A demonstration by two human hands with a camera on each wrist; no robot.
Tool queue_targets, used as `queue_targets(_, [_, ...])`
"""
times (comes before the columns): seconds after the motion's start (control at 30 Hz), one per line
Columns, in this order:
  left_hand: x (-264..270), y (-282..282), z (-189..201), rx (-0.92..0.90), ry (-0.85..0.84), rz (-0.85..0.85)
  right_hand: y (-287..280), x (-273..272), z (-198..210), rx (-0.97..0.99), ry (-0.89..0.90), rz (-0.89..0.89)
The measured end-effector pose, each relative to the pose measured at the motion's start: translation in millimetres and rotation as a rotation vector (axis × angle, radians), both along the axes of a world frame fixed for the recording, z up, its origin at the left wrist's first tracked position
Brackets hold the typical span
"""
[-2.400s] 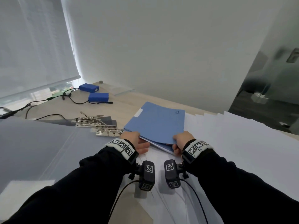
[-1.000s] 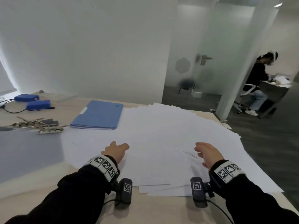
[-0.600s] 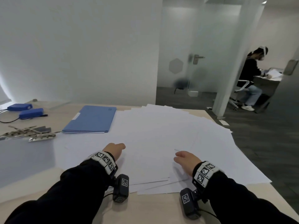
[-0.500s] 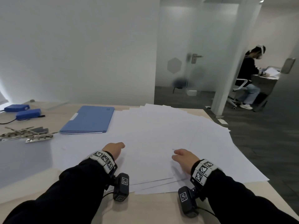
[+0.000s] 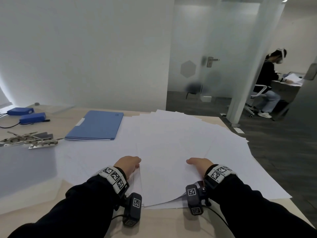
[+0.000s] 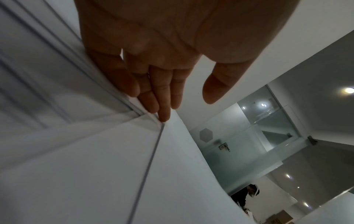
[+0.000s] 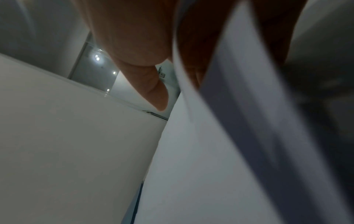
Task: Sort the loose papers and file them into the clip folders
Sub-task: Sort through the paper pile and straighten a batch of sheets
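Note:
Loose white papers (image 5: 171, 143) lie fanned over the table. My left hand (image 5: 127, 164) rests at the left edge of the top sheets, its straight fingers (image 6: 164, 112) touching the paper edges (image 6: 95, 166) and the thumb held apart. My right hand (image 5: 199, 164) pinches the right edge of the top sheets: the thumb (image 7: 159, 94) lies on top, and the paper (image 7: 191, 166) curls up between it and the hidden fingers. A stack of blue folders (image 5: 96, 125) lies shut at the back left.
Metal clip bars (image 5: 30, 140) lie left of the folders on a grey sheet (image 5: 25, 165). Two blue packs with cables (image 5: 32, 117) sit at the far left. The table edge (image 5: 163, 220) is close to me. A person (image 5: 267, 79) sits beyond the glass wall.
Both hands left the blue folders and came to the papers. My right hand slid left and took the edge of the top sheets, while the left hand moved up against their left edge.

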State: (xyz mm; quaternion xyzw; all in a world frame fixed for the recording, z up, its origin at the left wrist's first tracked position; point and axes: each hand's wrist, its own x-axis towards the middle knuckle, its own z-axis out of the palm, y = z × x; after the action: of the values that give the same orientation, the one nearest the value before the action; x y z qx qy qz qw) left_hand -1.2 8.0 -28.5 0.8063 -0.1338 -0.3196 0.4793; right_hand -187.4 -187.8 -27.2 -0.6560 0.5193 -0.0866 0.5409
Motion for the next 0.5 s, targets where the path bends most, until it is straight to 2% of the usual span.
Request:
queue_targets(0.1, [3, 2, -2, -0.012, -0.038, -0.002, 5, 6, -1, -0.040, 0.062, 0.045])
queue_targets(0.27, [2, 3, -3, 0.005, -0.057, -0.052, 14, 18, 5, -0.251, 0.270, 0.221])
queue_targets(0.37, [3, 4, -5, -0.015, -0.051, -0.058, 14, 21, 10, -0.277, 0.271, 0.224])
queue_targets(0.5, [2, 6, -9, -0.018, -0.095, -0.106, 13, 20, 17, -0.210, 0.228, 0.177])
